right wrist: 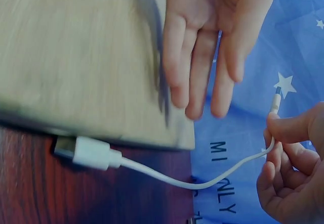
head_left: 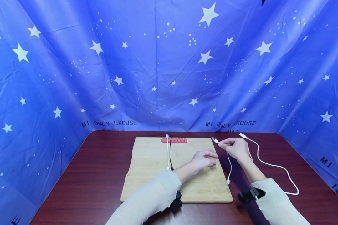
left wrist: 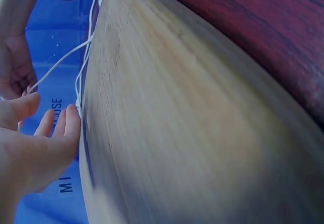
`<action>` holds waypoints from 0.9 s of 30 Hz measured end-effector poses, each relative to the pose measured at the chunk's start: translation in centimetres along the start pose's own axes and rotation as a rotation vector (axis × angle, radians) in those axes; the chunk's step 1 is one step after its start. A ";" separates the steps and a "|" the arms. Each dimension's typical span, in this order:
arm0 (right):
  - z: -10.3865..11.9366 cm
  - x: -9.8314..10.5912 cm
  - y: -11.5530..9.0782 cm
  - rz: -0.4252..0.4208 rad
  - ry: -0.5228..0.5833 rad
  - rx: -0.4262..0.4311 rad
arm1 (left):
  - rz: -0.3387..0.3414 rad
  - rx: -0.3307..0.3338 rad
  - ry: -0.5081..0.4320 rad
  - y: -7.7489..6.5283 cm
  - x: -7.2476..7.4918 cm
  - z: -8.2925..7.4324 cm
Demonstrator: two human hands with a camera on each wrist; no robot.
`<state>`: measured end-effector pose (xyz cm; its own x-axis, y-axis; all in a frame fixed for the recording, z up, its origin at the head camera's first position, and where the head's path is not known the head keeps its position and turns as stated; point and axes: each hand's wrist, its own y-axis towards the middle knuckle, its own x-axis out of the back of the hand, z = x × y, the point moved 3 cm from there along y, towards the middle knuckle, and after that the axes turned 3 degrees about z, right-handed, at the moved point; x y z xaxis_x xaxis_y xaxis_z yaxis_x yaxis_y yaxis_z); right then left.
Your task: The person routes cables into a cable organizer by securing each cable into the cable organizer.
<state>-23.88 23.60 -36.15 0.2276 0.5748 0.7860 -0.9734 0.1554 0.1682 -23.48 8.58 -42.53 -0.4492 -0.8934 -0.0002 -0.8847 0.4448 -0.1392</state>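
1. The right hand is pinching one plug of a short, thin white cable, in the air beyond the right edge of the pale rectangular wooden board. The cable's other plug is low, just beside this same edge.
2. The left hand is open, with fingers extended, above the board's right side; it grips nothing.
3. This hanging plug could catch on the board's edge, I think, if the cable is pulled leftward; a sudden tug may then free it from the fingertips.
4. The long white cable, right of the board, passes near the right forearm, so a sleeve could drag it.
5. The left sleeve is near the black cable on the board; brushing may loosen it from the red ridged holder.
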 end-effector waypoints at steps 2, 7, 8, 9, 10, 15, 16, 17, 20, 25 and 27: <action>0.2 0.0 0.0 0.013 0.020 -0.023 | 0.012 -0.012 -0.003 0.1 -0.2 0.1; 0.5 -0.1 0.2 0.075 0.157 -0.087 | 0.015 -0.036 -0.002 0.2 -0.7 0.2; 0.6 -0.2 0.2 0.093 0.199 -0.101 | 0.011 -0.039 0.001 0.2 -0.8 0.2; 0.6 -0.3 0.3 0.114 0.248 -0.115 | 0.005 -0.040 0.000 0.1 -0.8 0.2; 0.7 -0.4 0.3 0.133 0.304 -0.126 | -0.001 -0.039 0.000 0.1 -0.9 0.2; 1.0 -0.9 0.7 0.201 0.587 -0.176 | -0.016 -0.040 -0.014 0.0 -1.3 0.1; 1.1 -1.1 0.8 0.212 0.634 -0.184 | -0.010 -0.040 -0.028 0.0 -1.4 0.1; 1.2 -1.2 0.9 0.227 0.675 -0.193 | -0.004 -0.036 -0.054 -0.1 -1.5 0.1; 1.4 -1.6 1.1 0.274 0.764 -0.226 | 0.036 -0.025 -0.156 0.0 -1.6 0.2; 1.5 -2.2 1.3 0.352 0.880 -0.279 | 0.090 0.002 -0.316 0.0 -1.4 0.3; 1.5 -2.4 1.4 0.385 0.938 -0.289 | 0.096 0.016 -0.348 0.0 -1.1 0.4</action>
<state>-25.82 21.23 -36.94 -0.0465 0.9981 -0.0395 -0.9692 -0.0546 -0.2402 -22.89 9.54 -42.88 -0.4587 -0.8163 -0.3510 -0.8370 0.5296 -0.1380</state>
